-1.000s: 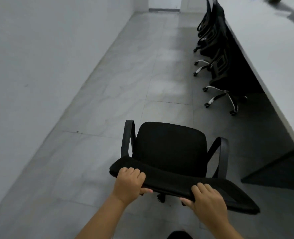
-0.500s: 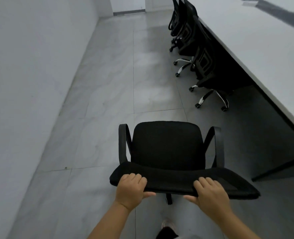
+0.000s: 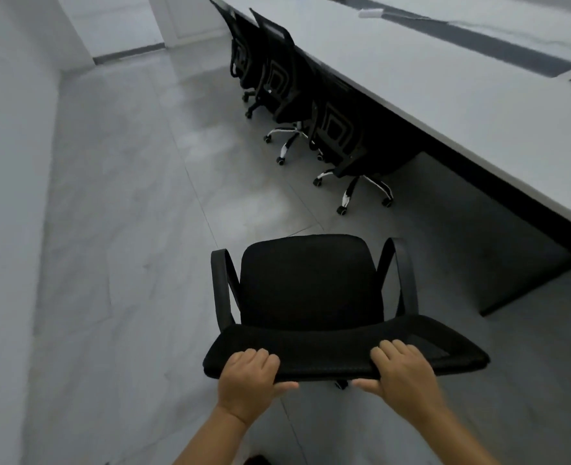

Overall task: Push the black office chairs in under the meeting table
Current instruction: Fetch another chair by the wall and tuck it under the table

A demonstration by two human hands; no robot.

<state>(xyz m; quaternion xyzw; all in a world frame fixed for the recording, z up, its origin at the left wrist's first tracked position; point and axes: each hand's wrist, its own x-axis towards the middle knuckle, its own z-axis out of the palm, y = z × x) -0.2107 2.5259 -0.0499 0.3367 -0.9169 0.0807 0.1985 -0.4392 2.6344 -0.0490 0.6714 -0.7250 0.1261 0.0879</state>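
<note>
A black office chair (image 3: 310, 283) with armrests stands on the floor right in front of me, its seat facing away. My left hand (image 3: 247, 380) grips the top edge of its backrest on the left. My right hand (image 3: 404, 374) grips the same edge on the right. The long white meeting table (image 3: 445, 82) runs along the right side. Three more black chairs stand tucked against its near edge: the nearest one (image 3: 344, 139), one behind it (image 3: 280, 82) and the farthest (image 3: 240, 52). A gap of open floor lies between my chair and the table.
A white wall (image 3: 9, 162) borders the left of the grey tiled floor (image 3: 136, 196). A dark table support panel (image 3: 525, 263) reaches the floor at the right. A dark strip (image 3: 478, 41) and small objects lie on the tabletop. A doorway area is at the far end.
The view has swung right, bringing the table and tucked chairs closer and more central. The held chair has rolled forward along the aisle. Both hands keep the same grip.
</note>
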